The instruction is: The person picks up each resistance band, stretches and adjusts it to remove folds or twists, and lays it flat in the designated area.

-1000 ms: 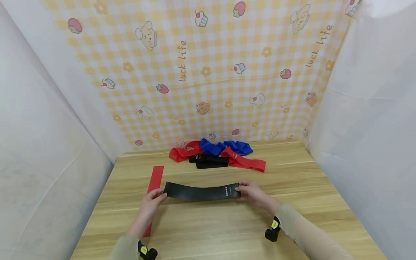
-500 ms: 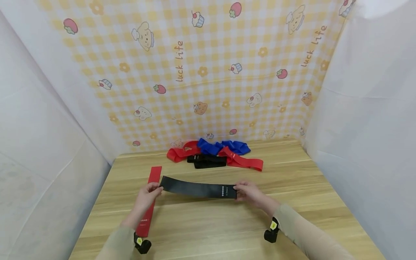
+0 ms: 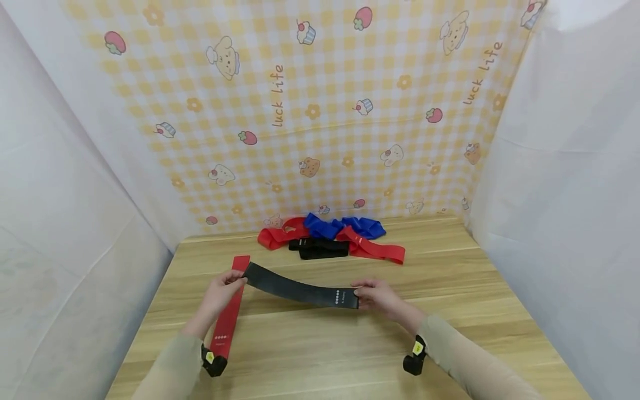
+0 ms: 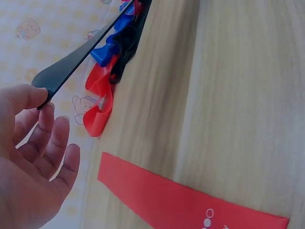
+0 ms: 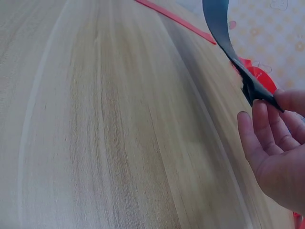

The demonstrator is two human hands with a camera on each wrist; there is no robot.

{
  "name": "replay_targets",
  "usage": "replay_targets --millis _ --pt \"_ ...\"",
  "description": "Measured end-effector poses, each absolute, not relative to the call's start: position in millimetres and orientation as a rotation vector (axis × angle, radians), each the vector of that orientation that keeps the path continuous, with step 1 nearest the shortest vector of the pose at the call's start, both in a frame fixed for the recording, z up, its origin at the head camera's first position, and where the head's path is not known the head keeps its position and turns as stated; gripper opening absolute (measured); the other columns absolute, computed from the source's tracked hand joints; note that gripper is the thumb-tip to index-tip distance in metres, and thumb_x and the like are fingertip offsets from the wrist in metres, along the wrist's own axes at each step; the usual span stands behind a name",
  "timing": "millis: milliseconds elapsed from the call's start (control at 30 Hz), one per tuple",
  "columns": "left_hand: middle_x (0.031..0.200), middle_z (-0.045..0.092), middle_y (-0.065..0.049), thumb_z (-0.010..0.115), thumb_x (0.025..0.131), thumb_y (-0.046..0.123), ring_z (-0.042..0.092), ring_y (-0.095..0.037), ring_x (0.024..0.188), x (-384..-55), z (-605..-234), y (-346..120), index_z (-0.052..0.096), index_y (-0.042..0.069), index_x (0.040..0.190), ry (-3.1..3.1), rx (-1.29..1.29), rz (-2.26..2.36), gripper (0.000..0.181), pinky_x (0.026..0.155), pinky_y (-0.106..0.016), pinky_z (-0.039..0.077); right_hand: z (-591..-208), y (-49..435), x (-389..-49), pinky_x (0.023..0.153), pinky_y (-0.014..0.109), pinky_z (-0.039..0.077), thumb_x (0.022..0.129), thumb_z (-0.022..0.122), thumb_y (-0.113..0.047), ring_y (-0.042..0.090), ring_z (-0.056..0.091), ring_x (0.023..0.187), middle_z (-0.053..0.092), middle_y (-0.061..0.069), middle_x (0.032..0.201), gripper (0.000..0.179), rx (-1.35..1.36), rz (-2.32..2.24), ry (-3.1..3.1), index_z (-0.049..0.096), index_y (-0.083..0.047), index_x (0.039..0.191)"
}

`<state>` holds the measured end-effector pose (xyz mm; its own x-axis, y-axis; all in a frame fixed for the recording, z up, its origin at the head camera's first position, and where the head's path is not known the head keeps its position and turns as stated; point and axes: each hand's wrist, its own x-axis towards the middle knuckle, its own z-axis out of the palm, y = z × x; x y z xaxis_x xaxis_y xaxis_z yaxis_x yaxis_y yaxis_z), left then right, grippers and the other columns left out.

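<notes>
A black resistance band [image 3: 300,290] with white dots and print near its right end hangs above the table, stretched between both hands and sagging slightly. My left hand [image 3: 221,291] pinches its left end between thumb and forefinger; in the left wrist view the other fingers of that hand [image 4: 43,157] are loosely bent. The right end is pinched by my right hand [image 3: 380,297], lower than the left end, so the band slopes down to the right. Flat on the table under the left hand lies a red resistance band [image 3: 227,325] with white dots, partly covered by the left forearm.
At the back of the wooden table [image 3: 320,361] lies a row of crumpled bands: a red one [image 3: 275,237], blue ones [image 3: 325,226], a folded black one [image 3: 325,249] and another red one [image 3: 380,250]. Behind them hangs a checked cloth [image 3: 320,139], with white sheets on both sides.
The left hand has moved up and to the left with its end of the black band, tilting it. The right hand has shifted slightly left. More of the red band below shows.
</notes>
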<state>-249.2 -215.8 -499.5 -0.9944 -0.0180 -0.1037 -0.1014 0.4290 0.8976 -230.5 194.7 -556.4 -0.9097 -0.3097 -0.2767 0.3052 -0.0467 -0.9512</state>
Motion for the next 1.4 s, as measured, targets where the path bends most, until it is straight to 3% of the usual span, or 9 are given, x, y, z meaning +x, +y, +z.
replay_targets --millis 267,500,600,867,1133,1400 --pt "0.095 0.060 -0.011 0.064 0.094 0.019 0.056 -0.025 0.088 -253.8 -490.0 -218.5 0.063 -0.005 0.116 2.649 -0.075 1.557 0.032 0.072 -0.028 0.050 -553.4 191.8 -230.9 0.072 0.038 0.056 0.093 0.056 -0.004 0.016 0.059 0.071 0.058 0.008 0.092 0.039 -0.062 -1.960 1.878 0.050 0.006 0.129" --pt "0.078 0.051 -0.004 0.063 0.094 0.017 0.046 -0.014 0.062 -260.0 -484.2 -216.9 0.063 -0.005 0.112 2.657 -0.010 1.552 0.028 0.053 -0.025 0.040 -552.4 192.7 -232.2 0.073 0.036 0.056 0.092 0.058 -0.005 0.019 0.062 0.077 0.060 0.011 0.102 0.027 -0.110 -1.906 1.934 0.056 0.003 0.118" --pt "0.074 0.054 -0.001 0.062 0.095 0.017 0.041 -0.011 0.053 -261.9 -480.7 -215.1 0.061 -0.005 0.114 2.600 -0.042 1.604 0.029 0.048 -0.024 0.037 -552.3 193.7 -232.5 0.076 0.038 0.055 0.092 0.058 -0.006 0.020 0.062 0.080 0.060 0.011 0.105 0.021 -0.140 -1.880 1.950 0.058 0.004 0.112" --pt "0.072 0.064 0.001 0.057 0.097 0.012 0.044 -0.007 0.043 -262.8 -479.9 -212.1 0.056 -0.009 0.119 2.377 -0.169 1.830 0.030 0.049 -0.026 0.050 -555.8 193.7 -232.5 0.076 0.037 0.055 0.092 0.061 -0.007 0.021 0.062 0.081 0.061 0.008 0.100 0.015 -0.212 -1.809 2.006 0.064 0.002 0.104" --pt "0.083 0.071 -0.003 0.053 0.100 0.014 0.065 -0.013 0.059 -262.3 -477.0 -212.0 0.049 -0.011 0.125 2.270 -0.249 1.942 0.036 0.065 -0.029 0.057 -553.6 179.6 -227.7 0.073 0.038 0.054 0.090 0.066 -0.010 0.021 0.062 0.078 0.064 0.003 0.094 0.018 -0.177 -1.733 2.039 0.066 0.002 0.104" --pt "0.089 0.072 -0.004 0.052 0.100 0.010 0.070 -0.013 0.068 -267.8 -474.4 -215.6 0.041 -0.013 0.132 2.227 -0.245 1.967 0.042 0.071 -0.032 0.058 -557.0 160.6 -222.1 0.066 0.032 0.054 0.087 0.067 -0.006 0.015 0.061 0.071 0.064 0.000 0.081 0.019 -0.266 -1.713 2.038 0.066 0.006 0.101"
